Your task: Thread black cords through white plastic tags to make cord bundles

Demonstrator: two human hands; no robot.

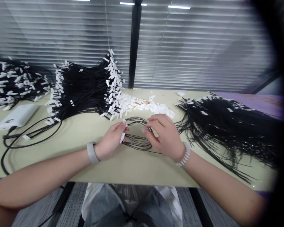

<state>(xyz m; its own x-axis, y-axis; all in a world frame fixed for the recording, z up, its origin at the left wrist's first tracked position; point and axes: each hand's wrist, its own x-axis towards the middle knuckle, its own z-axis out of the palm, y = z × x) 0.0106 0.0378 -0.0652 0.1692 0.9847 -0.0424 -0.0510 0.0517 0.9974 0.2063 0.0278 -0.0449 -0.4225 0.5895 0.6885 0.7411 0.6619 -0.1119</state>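
No legible text anywhere. White tags (pixel 111 82) on black cables (pixel 85 91): no print readable, too small to tell. Tag (pixel 122 137) pinched in left hand (pixel 111 140): face blank-looking, any marking unresolved. White power bank (pixel 17 116): small dark mark near one end, unreadable. Grey wristband (pixel 92 152): no characters made out. Worktop (pixel 123 168): no signs or labels readable.

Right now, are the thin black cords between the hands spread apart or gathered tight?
Spread: the thin black cords bow into a loose open loop between the left hand and right hand.
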